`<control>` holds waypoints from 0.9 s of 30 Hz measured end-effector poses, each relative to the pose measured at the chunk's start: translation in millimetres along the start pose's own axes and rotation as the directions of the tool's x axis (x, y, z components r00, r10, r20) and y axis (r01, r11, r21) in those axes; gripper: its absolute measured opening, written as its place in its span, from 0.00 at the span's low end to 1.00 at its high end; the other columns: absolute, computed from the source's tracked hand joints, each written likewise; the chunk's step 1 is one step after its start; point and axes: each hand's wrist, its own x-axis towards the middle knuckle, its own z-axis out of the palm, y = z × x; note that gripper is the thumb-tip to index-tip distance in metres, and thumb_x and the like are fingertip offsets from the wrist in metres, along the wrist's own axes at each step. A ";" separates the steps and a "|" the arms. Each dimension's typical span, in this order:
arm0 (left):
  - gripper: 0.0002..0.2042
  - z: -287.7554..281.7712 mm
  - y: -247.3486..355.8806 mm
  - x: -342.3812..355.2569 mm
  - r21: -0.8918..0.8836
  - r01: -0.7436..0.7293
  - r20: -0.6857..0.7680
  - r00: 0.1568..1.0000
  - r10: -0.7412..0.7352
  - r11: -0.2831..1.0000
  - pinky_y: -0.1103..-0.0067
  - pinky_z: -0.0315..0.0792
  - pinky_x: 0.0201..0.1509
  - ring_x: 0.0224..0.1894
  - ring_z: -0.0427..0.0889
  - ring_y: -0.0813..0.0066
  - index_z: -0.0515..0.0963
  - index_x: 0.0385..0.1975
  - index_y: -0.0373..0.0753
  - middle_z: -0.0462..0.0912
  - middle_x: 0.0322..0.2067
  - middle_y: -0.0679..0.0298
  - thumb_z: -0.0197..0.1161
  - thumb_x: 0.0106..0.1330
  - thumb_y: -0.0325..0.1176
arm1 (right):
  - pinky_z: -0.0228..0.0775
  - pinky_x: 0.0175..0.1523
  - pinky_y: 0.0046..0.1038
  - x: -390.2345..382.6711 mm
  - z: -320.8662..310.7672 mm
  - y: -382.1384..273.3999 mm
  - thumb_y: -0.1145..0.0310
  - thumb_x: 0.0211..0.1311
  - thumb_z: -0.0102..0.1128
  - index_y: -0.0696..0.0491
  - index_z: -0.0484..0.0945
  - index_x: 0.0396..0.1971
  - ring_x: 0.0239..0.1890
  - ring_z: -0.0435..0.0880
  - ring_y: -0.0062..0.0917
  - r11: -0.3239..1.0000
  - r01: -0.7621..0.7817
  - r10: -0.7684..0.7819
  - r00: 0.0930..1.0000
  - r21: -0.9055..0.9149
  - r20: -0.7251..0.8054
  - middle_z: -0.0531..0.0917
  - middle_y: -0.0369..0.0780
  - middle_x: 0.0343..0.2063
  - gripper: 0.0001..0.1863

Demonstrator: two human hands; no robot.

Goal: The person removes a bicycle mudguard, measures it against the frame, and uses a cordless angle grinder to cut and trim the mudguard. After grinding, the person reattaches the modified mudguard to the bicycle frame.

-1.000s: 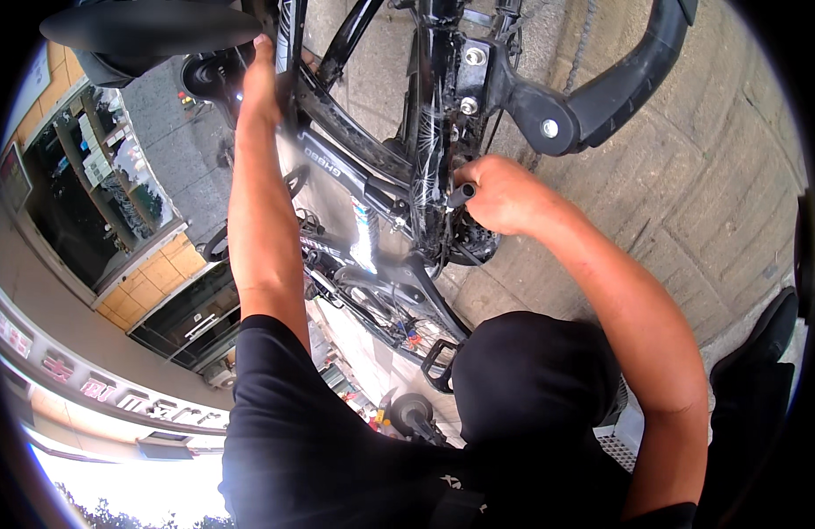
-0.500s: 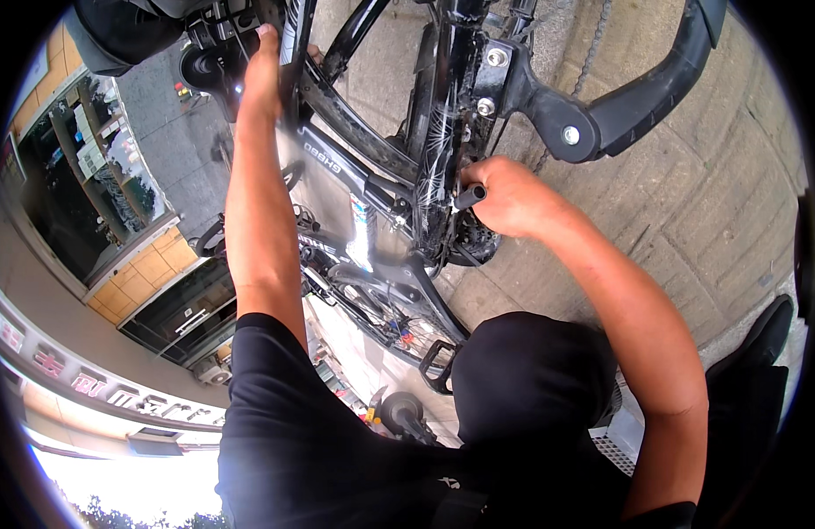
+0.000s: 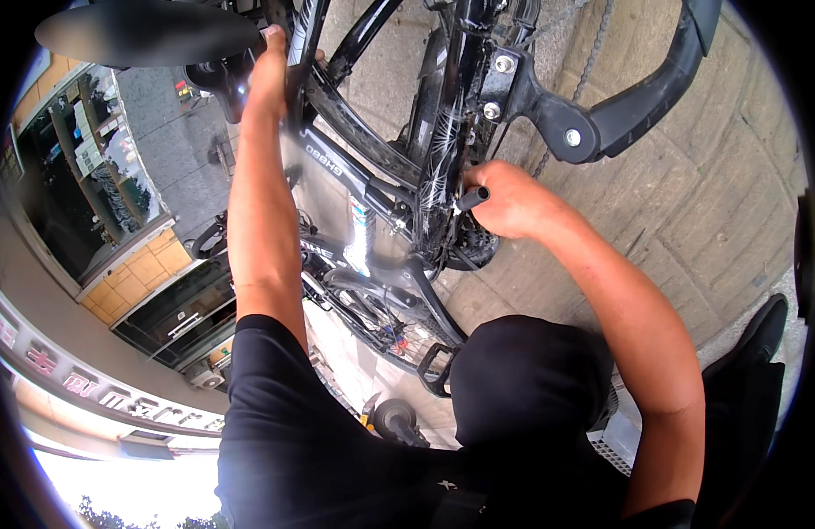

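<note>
A black bicycle [image 3: 332, 163] fills the upper middle of the head view. My left hand [image 3: 268, 75] is wrapped round a frame tube below the dark shape at the top left, a fingertip showing on the tube's far side. My right hand [image 3: 504, 198] is closed beside a scratched black tube [image 3: 438, 159], just above a toothed gear cluster [image 3: 478, 247]. A short black tube-shaped piece [image 3: 474, 198] sticks out by its thumb. The fingertips and what they grip lie hidden behind the frame. A bolted black curved arm [image 3: 571, 132] is above this hand.
A loose chain [image 3: 593, 57] hangs in front of the paving [image 3: 690, 212] on the right. Another bicycle [image 3: 372, 309] stands beyond, with its pedal [image 3: 437, 370] near my body. Farther left is a shopfront [image 3: 160, 309].
Both hands keep their places on the bicycle. The scratched tube and bolted arm have shifted very slightly to the right and down in the view.
</note>
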 end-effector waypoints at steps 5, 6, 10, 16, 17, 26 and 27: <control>0.38 -0.5 1.6 -2.7 0.019 0.032 0.015 0.999 -0.032 0.999 0.68 0.85 0.40 0.33 0.88 0.64 0.82 0.52 0.34 0.90 0.39 0.54 0.36 0.82 0.65 | 0.74 0.66 0.37 -4.1 0.9 -5.4 0.67 0.65 0.59 0.57 0.84 0.58 0.58 0.86 0.45 1.000 -0.025 0.025 1.000 0.018 -0.002 0.87 0.56 0.51 0.23; 0.38 0.9 3.7 -4.6 0.018 0.033 0.017 0.999 -0.033 0.999 0.68 0.85 0.40 0.33 0.88 0.63 0.82 0.53 0.34 0.91 0.39 0.54 0.36 0.82 0.65 | 0.75 0.63 0.36 -2.5 2.3 -2.0 0.63 0.64 0.65 0.57 0.85 0.57 0.55 0.87 0.43 1.000 -0.013 0.013 1.000 0.024 -0.019 0.88 0.55 0.49 0.24; 0.36 5.4 8.7 -10.8 0.034 0.019 0.009 1.000 -0.019 0.999 0.74 0.81 0.40 0.32 0.85 0.72 0.84 0.50 0.36 0.92 0.37 0.57 0.36 0.83 0.63 | 0.76 0.60 0.34 -1.7 2.8 1.5 0.58 0.64 0.70 0.58 0.85 0.56 0.52 0.89 0.41 0.999 -0.002 0.003 0.999 0.039 -0.034 0.90 0.53 0.46 0.25; 0.36 4.5 6.1 -8.0 0.040 -0.002 -0.010 1.000 0.003 0.999 0.75 0.79 0.40 0.32 0.84 0.74 0.84 0.50 0.37 0.92 0.36 0.59 0.37 0.83 0.64 | 0.74 0.65 0.40 -7.4 -1.4 -10.4 0.74 0.66 0.52 0.58 0.84 0.58 0.57 0.86 0.49 0.999 -0.025 0.025 1.000 0.030 0.010 0.87 0.58 0.50 0.23; 0.35 5.1 5.7 -8.6 0.028 0.009 -0.015 1.000 -0.008 1.000 0.76 0.78 0.40 0.32 0.84 0.74 0.84 0.50 0.37 0.92 0.36 0.59 0.37 0.82 0.64 | 0.74 0.65 0.40 -7.8 -1.2 -12.2 0.74 0.66 0.52 0.59 0.84 0.58 0.57 0.86 0.49 0.999 -0.035 0.034 0.999 0.037 0.017 0.87 0.58 0.50 0.23; 0.36 -3.1 -1.3 1.0 0.010 0.015 -0.012 1.000 -0.015 1.000 0.75 0.79 0.42 0.34 0.86 0.72 0.84 0.52 0.36 0.92 0.36 0.57 0.39 0.82 0.64 | 0.73 0.66 0.40 -10.3 -3.1 -14.1 0.74 0.65 0.52 0.59 0.84 0.58 0.57 0.85 0.49 0.999 -0.043 0.042 0.999 0.025 0.013 0.86 0.59 0.51 0.23; 0.36 -2.9 -0.4 0.4 0.017 0.020 -0.021 1.000 -0.020 1.000 0.75 0.80 0.42 0.34 0.87 0.72 0.84 0.52 0.36 0.92 0.37 0.56 0.39 0.82 0.64 | 0.73 0.66 0.40 -9.5 -2.4 -12.6 0.74 0.65 0.52 0.59 0.84 0.58 0.57 0.85 0.49 0.999 -0.039 0.039 0.999 0.028 0.009 0.86 0.59 0.51 0.23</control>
